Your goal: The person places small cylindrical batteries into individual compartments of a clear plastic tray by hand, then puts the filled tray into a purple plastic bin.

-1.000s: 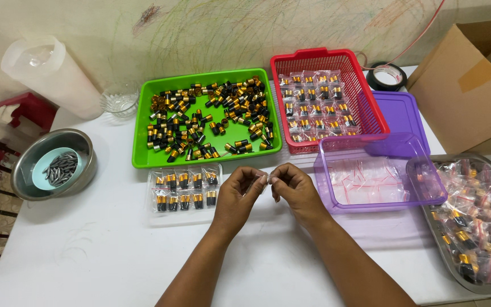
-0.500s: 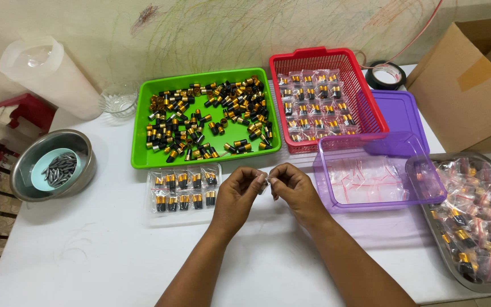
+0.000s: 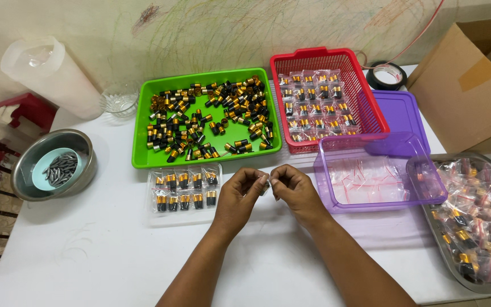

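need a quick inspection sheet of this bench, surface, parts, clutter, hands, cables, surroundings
surface: white table, bare in front.
job's things: tiny clear item pinched between both hands; green tray of loose black-and-gold parts; red basket of bagged ones; purple tub of small clear bags; steel tray of filled bags; clear box of upright parts.
clutter: steel bowl, glass dish, tape roll, cardboard box.
grippers: left hand, right hand, each grip closed on the item.
cables: red wire on wall.
surroundings: scribbled wall.
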